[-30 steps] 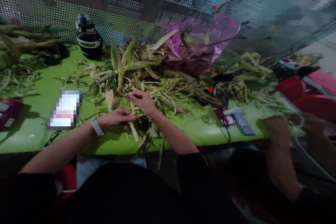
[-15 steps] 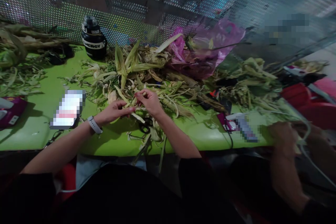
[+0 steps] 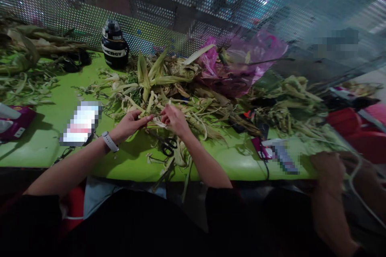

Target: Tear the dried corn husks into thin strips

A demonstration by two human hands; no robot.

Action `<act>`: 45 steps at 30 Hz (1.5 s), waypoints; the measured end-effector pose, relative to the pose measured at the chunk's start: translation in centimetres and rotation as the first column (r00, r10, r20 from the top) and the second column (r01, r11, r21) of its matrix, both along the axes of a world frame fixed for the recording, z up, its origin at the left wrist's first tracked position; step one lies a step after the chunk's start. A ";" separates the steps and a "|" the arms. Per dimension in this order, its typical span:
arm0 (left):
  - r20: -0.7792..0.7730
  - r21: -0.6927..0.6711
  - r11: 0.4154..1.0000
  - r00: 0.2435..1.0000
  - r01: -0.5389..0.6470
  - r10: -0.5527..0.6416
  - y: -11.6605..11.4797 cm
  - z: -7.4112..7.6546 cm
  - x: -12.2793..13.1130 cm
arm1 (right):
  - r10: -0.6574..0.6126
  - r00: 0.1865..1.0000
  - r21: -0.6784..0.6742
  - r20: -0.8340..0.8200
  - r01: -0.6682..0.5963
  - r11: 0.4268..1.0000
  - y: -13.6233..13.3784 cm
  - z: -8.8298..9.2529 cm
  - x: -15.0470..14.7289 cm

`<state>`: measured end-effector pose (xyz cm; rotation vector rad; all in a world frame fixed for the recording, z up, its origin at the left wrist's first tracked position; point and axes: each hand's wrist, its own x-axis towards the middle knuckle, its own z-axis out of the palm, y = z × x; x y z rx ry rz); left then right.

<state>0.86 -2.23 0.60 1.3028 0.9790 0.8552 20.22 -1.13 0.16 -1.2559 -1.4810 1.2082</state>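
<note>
Whitish husk lies between left grip and right grip (can't tell if clamped).

You wear a black top with short sleeves ending near the elbows, so your forearms are bare. A pale grey strap circles your left wrist; your left hand and right hand are bare. Light-blue fabric shows at your lap.

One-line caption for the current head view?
Left hand and right hand among husks on a green table, scissors close by.
</note>
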 end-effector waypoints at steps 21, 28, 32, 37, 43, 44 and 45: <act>0.306 -0.177 0.978 0.939 -0.108 0.160 0.8 -0.3 -0.2 | -0.212 0.830 0.520 0.515 -0.107 0.847 -0.3 0.5 0.8; 0.315 -0.002 0.992 0.942 -0.125 0.119 0.1 0.0 0.2 | -0.126 0.853 0.571 0.506 -0.222 0.790 -2.2 -0.6 -1.6; 0.193 0.090 0.987 0.975 -0.133 0.114 -0.3 0.0 0.3 | 0.073 0.901 0.404 0.428 -0.263 0.876 -2.3 -1.0 -2.5; 0.148 0.155 0.977 0.981 -0.145 0.122 -0.3 -0.3 0.3 | 0.196 0.949 0.214 0.248 -0.251 0.944 -2.2 -1.3 -2.8; 0.149 0.033 0.997 0.986 -0.074 0.069 -0.4 -0.2 0.4 | 0.330 0.871 0.194 0.365 -0.418 0.888 -2.1 -1.7 -2.7; 0.150 0.006 0.998 0.986 -0.068 0.066 -0.4 -0.2 0.4 | 0.364 0.855 0.182 0.369 -0.451 0.874 -2.1 -1.7 -2.7; 0.151 -0.011 0.998 0.986 -0.068 0.069 -0.4 -0.2 0.4 | 0.395 0.843 0.172 0.365 -0.478 0.861 -2.1 -1.8 -2.7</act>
